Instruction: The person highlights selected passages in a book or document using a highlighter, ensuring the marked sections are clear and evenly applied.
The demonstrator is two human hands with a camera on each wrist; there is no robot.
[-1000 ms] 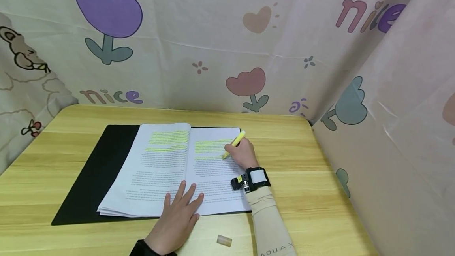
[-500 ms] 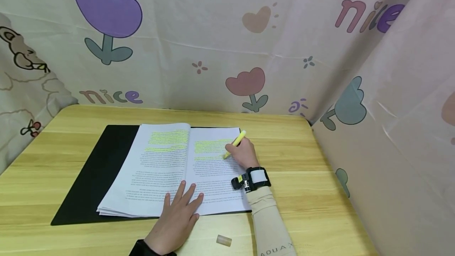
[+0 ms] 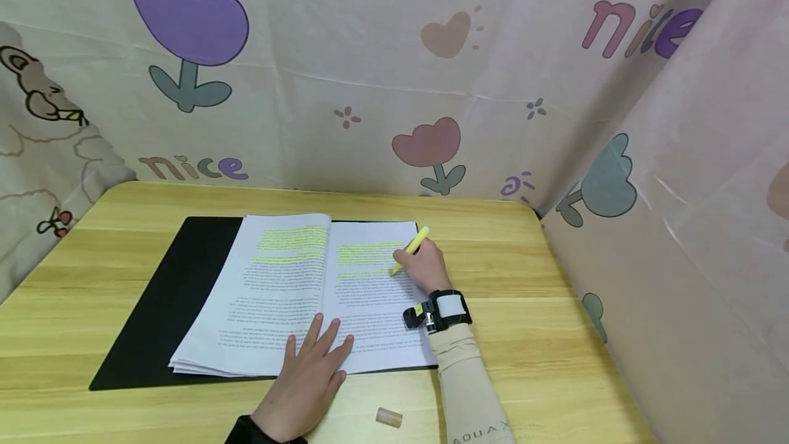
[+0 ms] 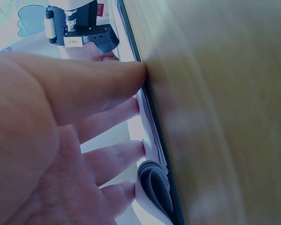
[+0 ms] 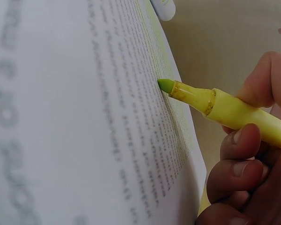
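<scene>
My right hand [image 3: 424, 266] pinches a yellow highlighter [image 5: 246, 114], its green-tinted tip on a printed line of the right page [image 3: 379, 324]. Several lines near the top of both pages carry yellow marking. The open stapled-looking stack of pages [image 3: 259, 321] has its left side lifted into a curl at the lower edge, as the left wrist view shows. My left hand [image 3: 308, 375] rests with spread, straight fingers on the lower part of the pages near the fold. A small greyish cap [image 3: 389, 417] lies on the table below the pages.
Beneath the pages lies a black folder [image 3: 160, 307], which sticks out to the left. All of it rests on a wood-grain table [image 3: 511, 279]. A patterned cloth [image 3: 345, 33] hangs behind the table and along both sides.
The right hand and highlighter have slid slightly to the right along the line, and the yellow stroke now reaches a little further. The left hand has stayed in place.
</scene>
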